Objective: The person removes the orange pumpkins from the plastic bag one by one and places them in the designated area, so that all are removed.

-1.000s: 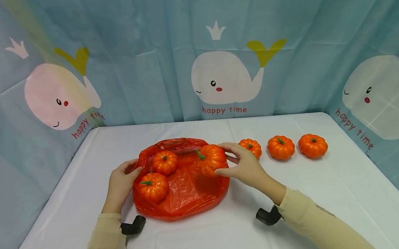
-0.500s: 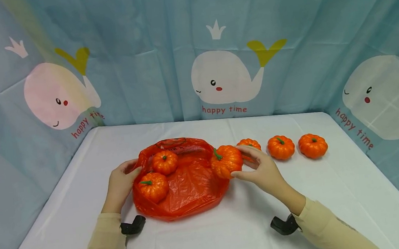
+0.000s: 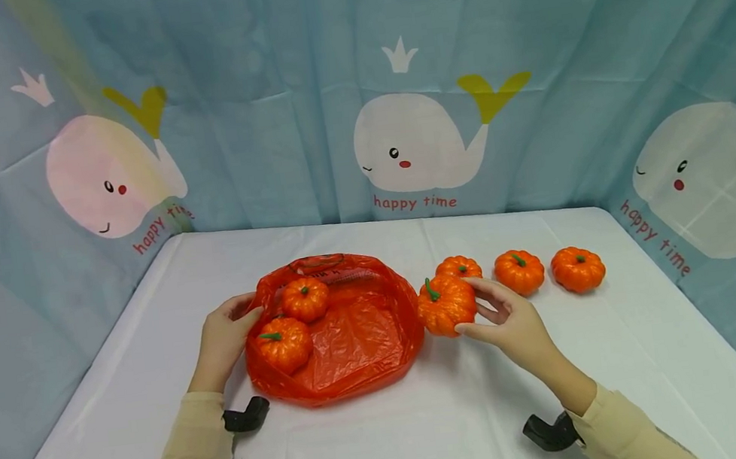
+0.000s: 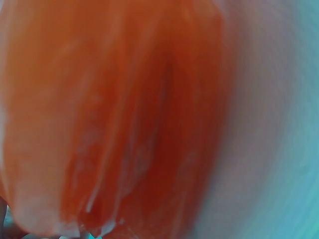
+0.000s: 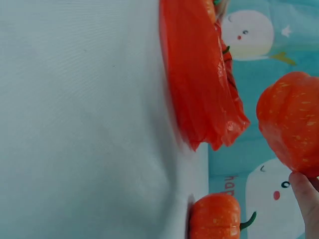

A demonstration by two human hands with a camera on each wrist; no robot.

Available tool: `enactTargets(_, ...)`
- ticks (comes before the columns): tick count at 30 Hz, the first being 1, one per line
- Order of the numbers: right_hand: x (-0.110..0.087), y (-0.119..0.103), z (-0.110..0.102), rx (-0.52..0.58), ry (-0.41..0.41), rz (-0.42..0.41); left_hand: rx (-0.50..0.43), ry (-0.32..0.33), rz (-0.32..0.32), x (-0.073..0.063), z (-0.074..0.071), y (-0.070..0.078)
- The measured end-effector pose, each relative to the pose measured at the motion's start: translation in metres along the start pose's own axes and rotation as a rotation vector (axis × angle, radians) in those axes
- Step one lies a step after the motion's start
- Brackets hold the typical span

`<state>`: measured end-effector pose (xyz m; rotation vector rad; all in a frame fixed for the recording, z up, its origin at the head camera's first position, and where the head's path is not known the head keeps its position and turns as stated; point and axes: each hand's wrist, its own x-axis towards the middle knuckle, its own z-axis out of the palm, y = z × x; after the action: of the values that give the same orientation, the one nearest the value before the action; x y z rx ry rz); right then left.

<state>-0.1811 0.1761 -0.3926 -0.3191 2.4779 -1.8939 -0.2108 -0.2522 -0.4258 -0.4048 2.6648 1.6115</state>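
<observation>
The right hand [image 3: 511, 325] pinches a pumpkin [image 3: 447, 307], now moved outside the bag [image 3: 353, 341], leaving two pumpkins [image 3: 288, 347] inside; the left hand [image 3: 222, 341] grips the bag.

Head: high, facing down toward far edge of table [image 3: 379, 448]; left wrist: close against red bag [image 3: 357, 344]; right wrist: low, rolled sideways, sharing bag with head

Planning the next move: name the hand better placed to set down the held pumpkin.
Probably the right hand: it holds the pumpkin beside the red bag, while the left hand holds the bag's edge.
</observation>
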Motion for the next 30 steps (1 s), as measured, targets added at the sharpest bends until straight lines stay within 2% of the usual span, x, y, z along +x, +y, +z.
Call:
enactTargets(19, -0.020, 0.018, -0.019, 0.052, 0.019, 0.093, -0.003, -0.004, -0.005, 0.000, 0.000, 0.000)
enactTargets(30, -0.022, 0.028, -0.029, 0.026, 0.021, 0.145, -0.008, 0.001, 0.001, 0.001, 0.001, 0.000)
